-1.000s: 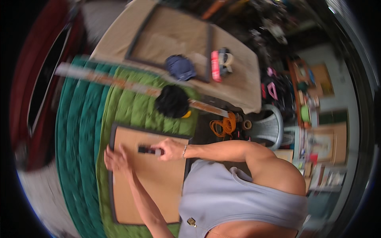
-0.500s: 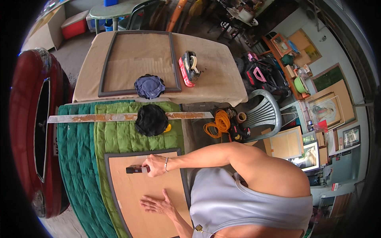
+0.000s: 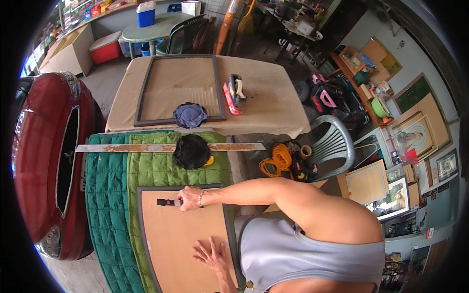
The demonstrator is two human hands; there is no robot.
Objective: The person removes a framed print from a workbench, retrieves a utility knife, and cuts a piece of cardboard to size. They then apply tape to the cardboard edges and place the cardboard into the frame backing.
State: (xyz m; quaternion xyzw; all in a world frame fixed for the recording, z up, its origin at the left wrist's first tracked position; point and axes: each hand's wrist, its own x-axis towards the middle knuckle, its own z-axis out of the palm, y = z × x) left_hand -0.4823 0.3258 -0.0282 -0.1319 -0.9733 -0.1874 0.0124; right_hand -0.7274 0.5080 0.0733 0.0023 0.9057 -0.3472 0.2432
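Observation:
A dark-edged picture frame with a light brown backing board [image 3: 181, 259] lies face down or flat on the green quilted blanket. My right hand [image 3: 189, 198] is closed around a short black hand tool [image 3: 168, 202], whose exact kind I cannot make out. The tool is over the board close to the frame's far edge. Lower on the same board, my left hand [image 3: 211, 255] rests palm down with its fingers spread, holding nothing. Past the frame, a long worn metal straightedge [image 3: 117, 147] lies across the blankets, and a black cloth cap [image 3: 191, 152] sits on it.
Beyond stands a table with a tan cloth [image 3: 273, 93], bearing an empty dark frame [image 3: 141, 97], a blue-grey cap [image 3: 190, 115] and a tape dispenser [image 3: 235, 93]. Orange cord [image 3: 279, 160] lies beside a grey-green plastic chair [image 3: 337, 146]. A red car [image 3: 41, 156] is at the left.
The view has shifted, so the scene sits further right and lower. My right hand with the tool is nearer the frame's far edge; my left hand's fingers point more upward.

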